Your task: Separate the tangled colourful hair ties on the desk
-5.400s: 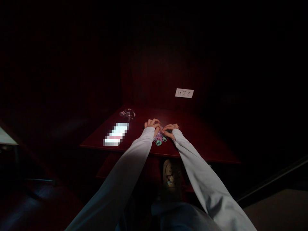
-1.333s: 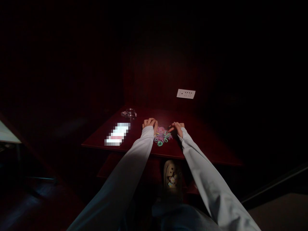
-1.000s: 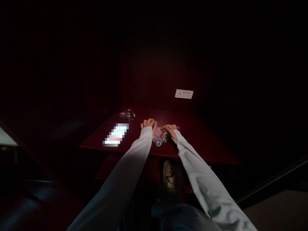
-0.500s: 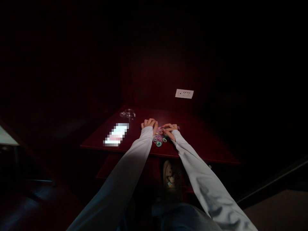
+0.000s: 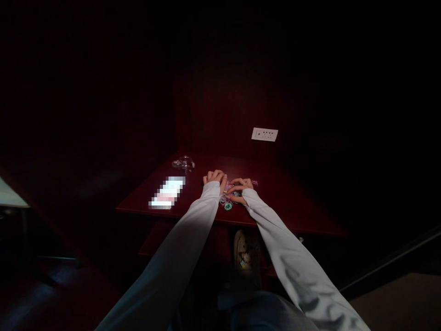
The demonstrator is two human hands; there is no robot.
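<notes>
A small heap of thin hair ties (image 5: 228, 206), pink, purple and green, lies on the dark red table near its front edge. Beside the heap on the left rests my left hand (image 5: 215, 177), its fingers bent and spread, the thumb close to the ties. From the right my right hand (image 5: 243, 185) reaches over the heap. Its thumb and fingers are apart, the tips among the ties, and nothing can be made out between them. A few pink ties (image 5: 255, 183) show just beyond the right hand. Both hands partly cover the heap.
On the table's left lies a bright, blurred-out rectangle (image 5: 167, 193). Behind it stands a clear container (image 5: 186, 162) with pinkish parts. A white socket panel (image 5: 264, 134) is set in the back wall. Below the table (image 5: 292, 211) is a shoe (image 5: 243, 253). The surroundings are very dark.
My right hand has shifted slightly left, its thumb and fingers now spread wider over the hair ties, covering a green one. My left hand stays nearly where it was.
</notes>
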